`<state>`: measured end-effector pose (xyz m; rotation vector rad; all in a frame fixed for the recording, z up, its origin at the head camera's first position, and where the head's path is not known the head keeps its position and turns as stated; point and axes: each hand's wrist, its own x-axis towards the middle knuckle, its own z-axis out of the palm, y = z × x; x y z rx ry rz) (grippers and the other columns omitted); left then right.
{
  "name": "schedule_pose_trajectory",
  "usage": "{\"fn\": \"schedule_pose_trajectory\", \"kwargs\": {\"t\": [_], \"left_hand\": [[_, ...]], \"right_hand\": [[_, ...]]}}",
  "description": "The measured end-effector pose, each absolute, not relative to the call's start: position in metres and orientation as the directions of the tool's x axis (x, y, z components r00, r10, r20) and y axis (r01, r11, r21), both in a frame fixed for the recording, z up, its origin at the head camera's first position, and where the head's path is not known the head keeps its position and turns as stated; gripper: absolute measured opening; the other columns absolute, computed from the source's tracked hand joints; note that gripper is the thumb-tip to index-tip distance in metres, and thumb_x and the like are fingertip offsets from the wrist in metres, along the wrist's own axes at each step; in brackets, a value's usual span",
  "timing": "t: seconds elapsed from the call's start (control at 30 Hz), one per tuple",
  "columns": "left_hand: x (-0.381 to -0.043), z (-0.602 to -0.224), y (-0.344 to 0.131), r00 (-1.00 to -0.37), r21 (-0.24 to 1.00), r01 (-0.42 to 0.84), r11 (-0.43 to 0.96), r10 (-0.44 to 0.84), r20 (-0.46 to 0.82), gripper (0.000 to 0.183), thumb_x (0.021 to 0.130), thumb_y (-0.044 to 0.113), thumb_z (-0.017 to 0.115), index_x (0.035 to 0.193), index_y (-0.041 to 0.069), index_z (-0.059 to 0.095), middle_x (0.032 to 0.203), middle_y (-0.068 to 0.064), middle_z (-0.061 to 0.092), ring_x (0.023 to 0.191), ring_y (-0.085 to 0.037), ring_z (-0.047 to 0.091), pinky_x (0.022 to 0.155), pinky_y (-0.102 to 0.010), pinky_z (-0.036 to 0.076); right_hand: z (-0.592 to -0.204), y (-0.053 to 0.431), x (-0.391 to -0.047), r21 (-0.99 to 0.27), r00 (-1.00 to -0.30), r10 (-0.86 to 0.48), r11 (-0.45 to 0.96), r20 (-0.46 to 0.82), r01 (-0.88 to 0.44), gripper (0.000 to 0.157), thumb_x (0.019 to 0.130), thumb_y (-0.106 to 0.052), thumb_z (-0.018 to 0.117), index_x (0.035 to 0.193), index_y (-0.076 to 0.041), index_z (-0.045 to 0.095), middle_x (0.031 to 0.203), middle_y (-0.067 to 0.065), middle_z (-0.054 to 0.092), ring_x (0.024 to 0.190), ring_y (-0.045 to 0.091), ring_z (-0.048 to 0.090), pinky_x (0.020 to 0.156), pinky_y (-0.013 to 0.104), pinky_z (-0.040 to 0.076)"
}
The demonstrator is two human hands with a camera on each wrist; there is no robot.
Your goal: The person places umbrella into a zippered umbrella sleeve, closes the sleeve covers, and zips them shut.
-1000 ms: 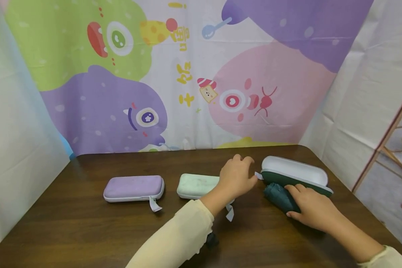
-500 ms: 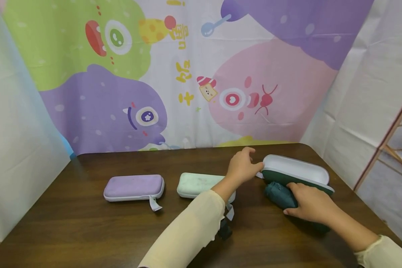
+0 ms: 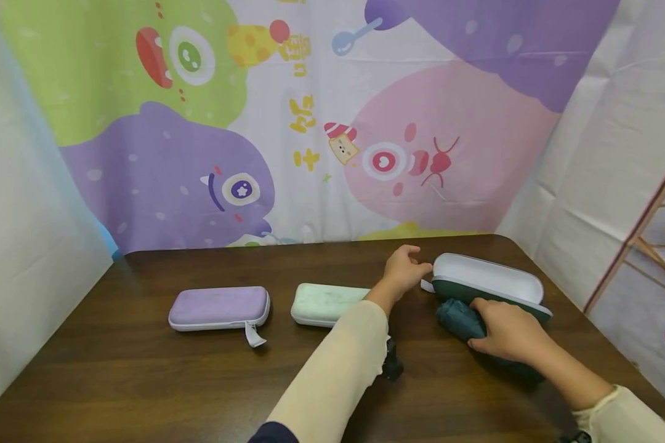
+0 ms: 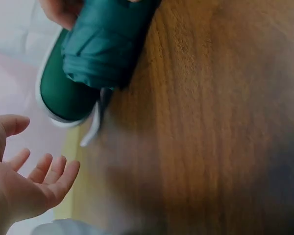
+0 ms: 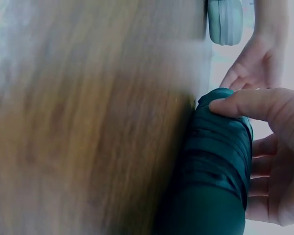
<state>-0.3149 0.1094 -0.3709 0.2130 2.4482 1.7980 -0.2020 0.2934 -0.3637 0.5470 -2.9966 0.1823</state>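
Observation:
A folded dark green umbrella (image 3: pixel 459 319) lies tilted on the table just in front of an open dark green zip case (image 3: pixel 487 280) with a white lining. My right hand (image 3: pixel 507 329) grips the umbrella, the thumb on one side and the fingers on the other, as the right wrist view (image 5: pixel 279 147) of the hand shows. Beside the case's left end is my left hand (image 3: pixel 403 271), its fingers loosely bent and holding nothing. In the left wrist view, the left hand (image 4: pixel 32 183) is apart from the case (image 4: pixel 63 98) and its white pull tab (image 4: pixel 92 128).
A mint green zip case (image 3: pixel 329 303) sits mid-table, partly behind my left forearm. Farther left lies a closed purple zip case (image 3: pixel 218 309) with a white tab. A cartoon-printed cloth (image 3: pixel 310 203) hangs behind the brown table (image 3: pixel 161 381).
My left hand has moved right to the open case's left end. The right hand keeps its grip on the umbrella, which has barely shifted.

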Motion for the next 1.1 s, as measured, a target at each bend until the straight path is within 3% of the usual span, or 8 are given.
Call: {"fn": "schedule_pose_trajectory", "kwargs": {"t": [0.43, 0.7, 0.97, 1.1], "left_hand": [[-0.325, -0.388, 0.120, -0.975, 0.949, 0.067, 0.307, 0.223, -0.003, 0.042, 0.090, 0.011, 0.070, 0.130, 0.005, 0.059, 0.119, -0.013, 0.062, 0.105, -0.027, 0.060, 0.082, -0.037, 0.053], [-0.326, -0.391, 0.127, -0.944, 0.967, 0.063, 0.246, 0.330, -0.022, 0.063, 0.078, -0.003, 0.074, 0.137, 0.008, 0.055, 0.125, -0.017, 0.059, 0.100, -0.026, 0.061, 0.072, -0.033, 0.053], [-0.323, -0.388, 0.125, -0.870, 0.926, 0.192, 0.324, 0.493, 0.007, 0.083, 0.074, -0.007, 0.078, 0.144, 0.022, 0.047, 0.139, -0.006, 0.051, 0.122, -0.020, 0.051, 0.065, -0.028, 0.050], [-0.322, -0.385, 0.124, -0.835, 0.884, 0.283, 0.372, 0.550, 0.036, 0.079, 0.074, -0.009, 0.076, 0.141, 0.023, 0.051, 0.140, -0.001, 0.049, 0.114, -0.017, 0.052, 0.058, -0.027, 0.046]], "right_hand": [[-0.357, 0.290, -0.192, -0.141, -0.919, -0.358, 0.914, 0.164, -0.382, 0.057, 0.067, -0.027, 0.086, 0.113, -0.001, 0.063, 0.094, 0.010, 0.069, 0.077, 0.024, 0.065, 0.062, 0.045, 0.052], [-0.353, 0.289, -0.182, -0.151, -0.917, -0.362, 0.910, 0.168, -0.387, 0.059, 0.066, -0.029, 0.087, 0.114, -0.003, 0.064, 0.097, 0.007, 0.070, 0.078, 0.022, 0.065, 0.063, 0.045, 0.053], [-0.346, 0.286, -0.176, -0.148, -0.896, -0.396, 0.892, 0.201, -0.427, 0.059, 0.065, -0.028, 0.089, 0.114, -0.004, 0.065, 0.100, 0.008, 0.070, 0.080, 0.025, 0.066, 0.066, 0.046, 0.054], [-0.343, 0.284, -0.173, -0.157, -0.895, -0.400, 0.888, 0.199, -0.432, 0.059, 0.065, -0.029, 0.089, 0.114, -0.005, 0.066, 0.101, 0.007, 0.070, 0.080, 0.025, 0.067, 0.065, 0.047, 0.054]]}}
